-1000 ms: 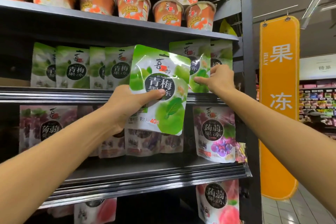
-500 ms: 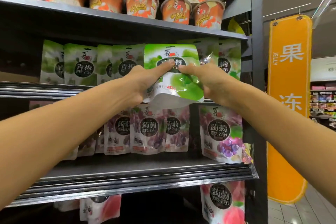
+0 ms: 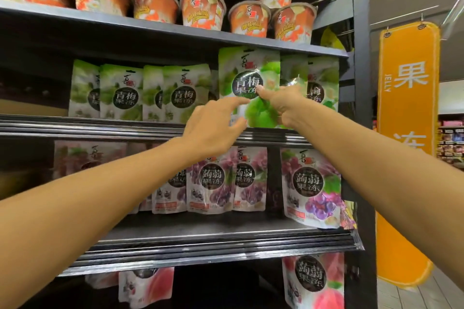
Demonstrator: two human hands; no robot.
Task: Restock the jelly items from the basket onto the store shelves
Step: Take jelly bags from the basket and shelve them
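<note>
A green plum jelly pouch [image 3: 247, 75] stands upright at the front of the middle shelf [image 3: 125, 128], among other green pouches [image 3: 125, 93]. My left hand [image 3: 213, 125] is just below and in front of it, fingers apart, index finger stretched toward the pouch's lower part. My right hand [image 3: 283, 103] touches the pouch's black label with a pointing fingertip and grips nothing. The basket is out of view.
Orange jelly cups [image 3: 203, 10] crowd the top shelf. Purple grape pouches [image 3: 311, 183] stand on the shelf below, pink peach pouches [image 3: 313, 281] under that. The black shelf upright [image 3: 361, 133] is at right, with a hanging orange sign [image 3: 409, 118] and an aisle beyond.
The green pouch went from my left hand's grip up onto the middle shelf and now stands there. Both hands have let go and only fingertips reach it.
</note>
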